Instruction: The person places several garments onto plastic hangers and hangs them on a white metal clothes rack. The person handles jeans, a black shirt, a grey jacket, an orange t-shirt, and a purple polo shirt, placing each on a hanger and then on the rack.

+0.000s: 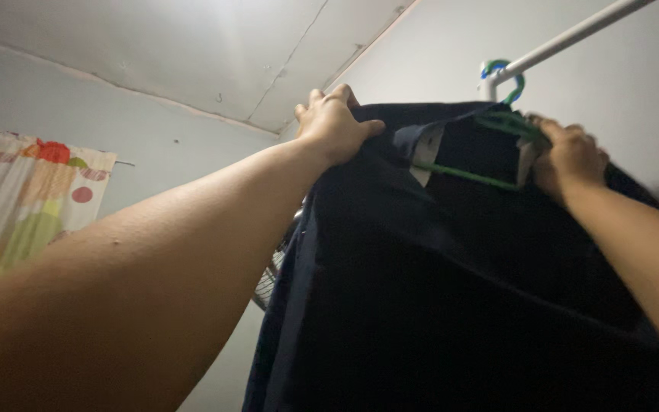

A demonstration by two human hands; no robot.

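A dark navy garment [451,290] hangs from a green plastic hanger [490,179], whose hook [514,85] sits over a white rail [573,37] at the upper right. My left hand [333,126] is raised and grips the garment's top edge on the left side of the hanger. On the right end of the hanger, my right hand [570,156] closes over the garment's shoulder. Both arms reach upward. The lower part of the garment fills the bottom of the view.
A colourful curtain [24,198] with red dots hangs at the left. A wire fan grille [272,278] shows behind the garment's left edge. Grey walls and a white ceiling [192,46] surround the rail.
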